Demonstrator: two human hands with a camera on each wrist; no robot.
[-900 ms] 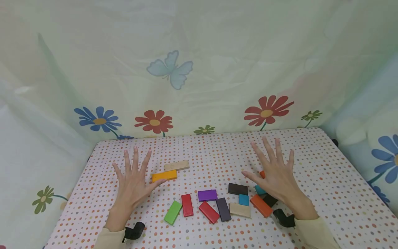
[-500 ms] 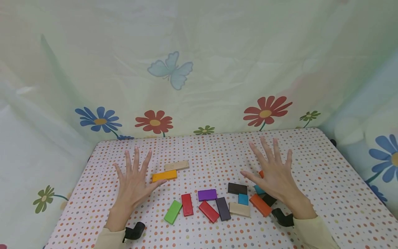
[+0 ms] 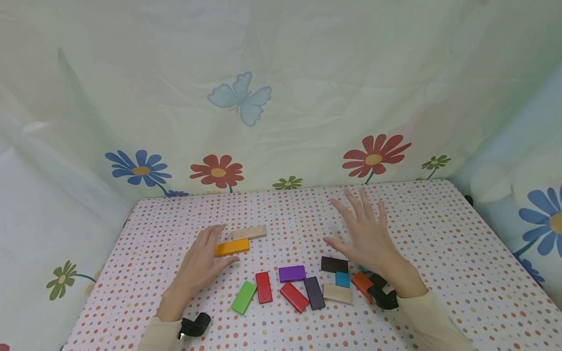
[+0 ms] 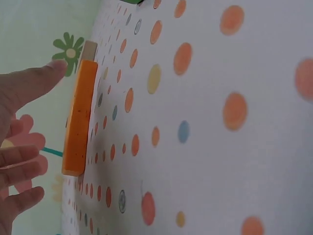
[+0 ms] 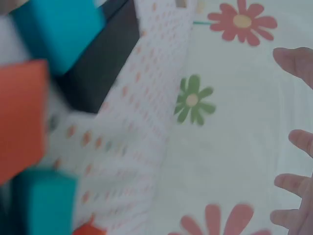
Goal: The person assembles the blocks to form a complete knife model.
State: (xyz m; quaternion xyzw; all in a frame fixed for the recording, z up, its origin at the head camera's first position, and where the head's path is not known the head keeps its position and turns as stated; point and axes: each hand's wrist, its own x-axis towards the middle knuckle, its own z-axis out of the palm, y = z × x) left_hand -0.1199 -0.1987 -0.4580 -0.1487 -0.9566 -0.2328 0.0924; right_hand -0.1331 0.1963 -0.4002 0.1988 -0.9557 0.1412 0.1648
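My left hand [image 3: 197, 261] hovers at the left with relaxed fingers, nearest a yellow-orange block [image 3: 231, 247]; a gap separates them in the left wrist view, where that block [image 4: 80, 120] lies flat. Just behind it is a beige block [image 3: 249, 232]. My right hand [image 3: 369, 241] is spread over the right-hand cluster, holding nothing. Beneath and beside it lie an orange block [image 3: 361, 283], a black block [image 3: 334, 264] and a small blue block [image 3: 343, 280]. A teal block [image 3: 363, 268] is mostly hidden by that hand.
Across the front middle lie a green block [image 3: 243, 298], two red blocks [image 3: 264, 287], a purple block [image 3: 291, 274], a dark grey block [image 3: 314, 293] and another beige block [image 3: 337, 294]. The dotted table [image 3: 272, 326] ends at a flowered curtain [image 3: 307, 97] behind.
My left hand has turned and drawn its fingers together, shifting right toward the yellow-orange block. My right hand has moved a little left. The blocks have stayed in place.
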